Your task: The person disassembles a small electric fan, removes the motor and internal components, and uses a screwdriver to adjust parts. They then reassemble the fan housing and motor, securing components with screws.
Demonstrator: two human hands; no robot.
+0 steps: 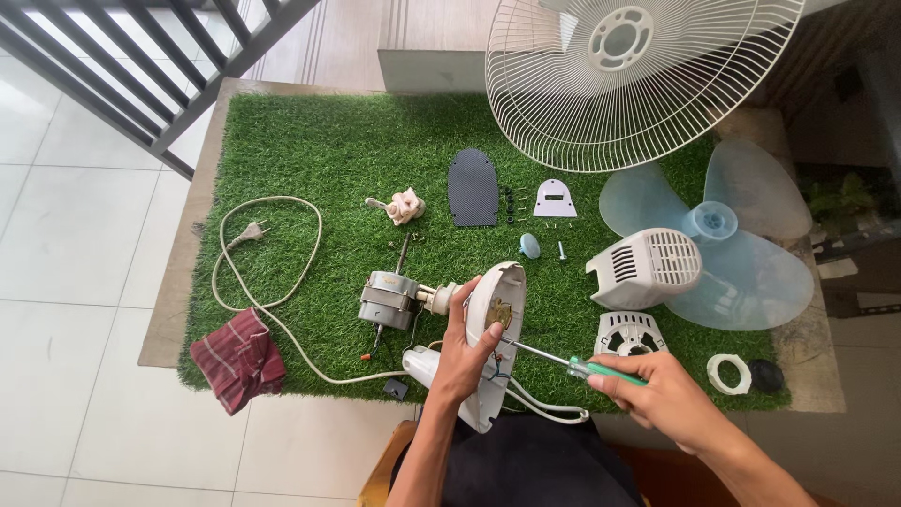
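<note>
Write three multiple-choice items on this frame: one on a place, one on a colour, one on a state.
1. Where does the red cloth lie?
A. on the fan grille
B. at the mat's near left corner
C. under the blades

2. What colour is the screwdriver handle?
A. green
B. red
C. black

3. What is the left hand doing?
A. resting flat on the mat
B. pulling the plug
C. holding the white housing

Answers: 1 B, the cloth lies over the edge of the grass mat, left of the cord. 2 A, the handle in the right hand is translucent green. 3 C, its fingers wrap the housing's edge while the screwdriver tip points into it.
</note>
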